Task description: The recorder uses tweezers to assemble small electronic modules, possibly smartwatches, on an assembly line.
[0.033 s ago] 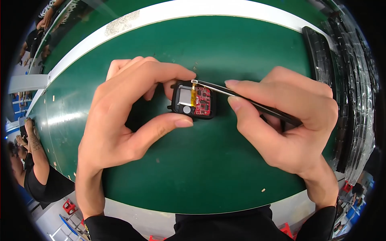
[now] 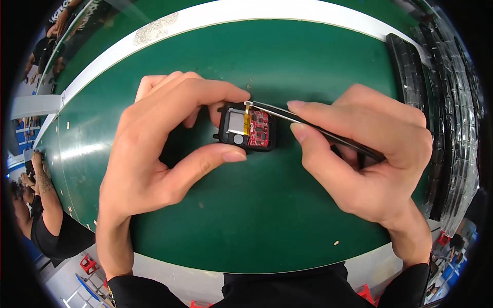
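Observation:
A small black device housing [image 2: 222, 134] is gripped at its left side by the thumb and fingers of my left hand [image 2: 154, 138]. Inside it show a silver battery [image 2: 236, 123], a strip of yellow tape [image 2: 247, 126], a round pale disc [image 2: 238, 139] and a red circuit board [image 2: 260, 128]. Dark tweezers [image 2: 328, 132] are pinched in my right hand [image 2: 375, 154]. Their bright tips meet a small pale piece [image 2: 248, 103] at the housing's upper edge, close to my left index fingertip. Whether that piece is attached to the housing is too small to tell.
Stacked clear plastic trays [image 2: 457, 123] and a black tray [image 2: 408, 72] line the right side of the green table [image 2: 287, 220]. A white rail [image 2: 231, 11] borders the far edge. Another person's arm [image 2: 49, 200] rests at the left edge.

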The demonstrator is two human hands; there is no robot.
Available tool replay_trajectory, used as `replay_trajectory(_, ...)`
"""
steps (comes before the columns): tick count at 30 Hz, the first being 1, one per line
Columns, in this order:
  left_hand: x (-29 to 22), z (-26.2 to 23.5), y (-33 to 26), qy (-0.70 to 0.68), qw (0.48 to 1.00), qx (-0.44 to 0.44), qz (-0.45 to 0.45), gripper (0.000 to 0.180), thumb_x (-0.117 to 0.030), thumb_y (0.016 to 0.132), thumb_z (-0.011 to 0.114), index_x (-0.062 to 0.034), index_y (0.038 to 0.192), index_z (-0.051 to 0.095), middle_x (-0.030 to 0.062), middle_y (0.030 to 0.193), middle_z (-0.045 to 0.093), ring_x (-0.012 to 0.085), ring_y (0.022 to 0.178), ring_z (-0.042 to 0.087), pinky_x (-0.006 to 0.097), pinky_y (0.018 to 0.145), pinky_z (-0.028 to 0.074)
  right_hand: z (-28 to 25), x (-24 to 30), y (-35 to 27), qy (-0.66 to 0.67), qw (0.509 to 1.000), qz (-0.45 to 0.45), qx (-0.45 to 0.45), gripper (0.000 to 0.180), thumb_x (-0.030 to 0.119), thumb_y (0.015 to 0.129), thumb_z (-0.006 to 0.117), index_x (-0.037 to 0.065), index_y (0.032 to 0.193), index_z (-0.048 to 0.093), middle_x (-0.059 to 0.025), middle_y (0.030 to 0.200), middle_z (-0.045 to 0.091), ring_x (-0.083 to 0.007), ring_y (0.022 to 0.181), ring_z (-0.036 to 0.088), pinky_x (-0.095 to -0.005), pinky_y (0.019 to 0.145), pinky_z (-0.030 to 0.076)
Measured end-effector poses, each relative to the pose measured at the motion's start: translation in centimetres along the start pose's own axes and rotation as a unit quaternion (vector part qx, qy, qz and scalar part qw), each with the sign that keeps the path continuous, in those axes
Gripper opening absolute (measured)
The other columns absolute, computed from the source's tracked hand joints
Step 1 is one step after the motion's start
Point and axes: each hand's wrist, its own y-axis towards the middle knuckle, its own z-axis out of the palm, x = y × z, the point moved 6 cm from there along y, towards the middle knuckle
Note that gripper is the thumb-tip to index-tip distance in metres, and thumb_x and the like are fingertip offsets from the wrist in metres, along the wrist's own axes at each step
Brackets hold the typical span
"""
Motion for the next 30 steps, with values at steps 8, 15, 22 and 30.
replay_trajectory(8, -0.3, -0.1, 0.2, 0.001, 1.0, 0.004, 0.016, 0.061, -0.034, 0.073, 0.091, 0.0012, 0.122, 0.078, 0.0072, 0.1, 0.072, 0.0202, 0.085, 0.052, 0.035, 0.088, 0.041, 0.1, 0.4, -0.2, -0.044, 0.998, -0.041, -0.018, 0.032, -0.008, 0.074, 0.086, 0.001, 0.105, 0.088, -0.0021, 0.071, 0.067, -0.0034, 0.051, 0.046, -0.0219, 0.046, 0.031)
replay_trajectory(15, 0.5, -0.4, 0.2, -0.008, 1.0, 0.025, 0.013, 0.062, -0.037, 0.076, 0.092, 0.0028, 0.122, 0.079, 0.0074, 0.102, 0.074, 0.0199, 0.086, 0.053, 0.034, 0.086, 0.041, 0.1, 0.5, 0.1, -0.022, 0.999, -0.015, 0.023, 0.027, -0.008, 0.078, 0.084, -0.001, 0.104, 0.087, -0.006, 0.072, 0.072, -0.0087, 0.055, 0.058, -0.024, 0.05, 0.039)
replay_trajectory(22, 0.9, -0.6, 0.3, -0.048, 0.997, 0.045, 0.038, 0.064, -0.043, 0.079, 0.09, 0.0046, 0.12, 0.079, 0.0102, 0.106, 0.078, 0.0197, 0.086, 0.055, 0.034, 0.084, 0.041, 0.1, -0.1, 0.2, 0.03, 0.998, 0.031, 0.056, 0.021, -0.007, 0.08, 0.081, -0.003, 0.099, 0.086, -0.0098, 0.072, 0.074, -0.014, 0.06, 0.065, -0.0273, 0.054, 0.044)
replay_trajectory(30, 0.9, -0.3, 0.4, -0.053, 0.996, 0.047, 0.051, 0.063, -0.045, 0.079, 0.087, 0.004, 0.119, 0.08, 0.0114, 0.103, 0.077, 0.0201, 0.086, 0.058, 0.035, 0.082, 0.041, 0.2, -0.2, 0.3, 0.028, 0.996, 0.035, 0.074, 0.018, -0.007, 0.079, 0.08, -0.002, 0.096, 0.086, -0.0086, 0.07, 0.073, -0.0138, 0.059, 0.065, -0.027, 0.054, 0.044)
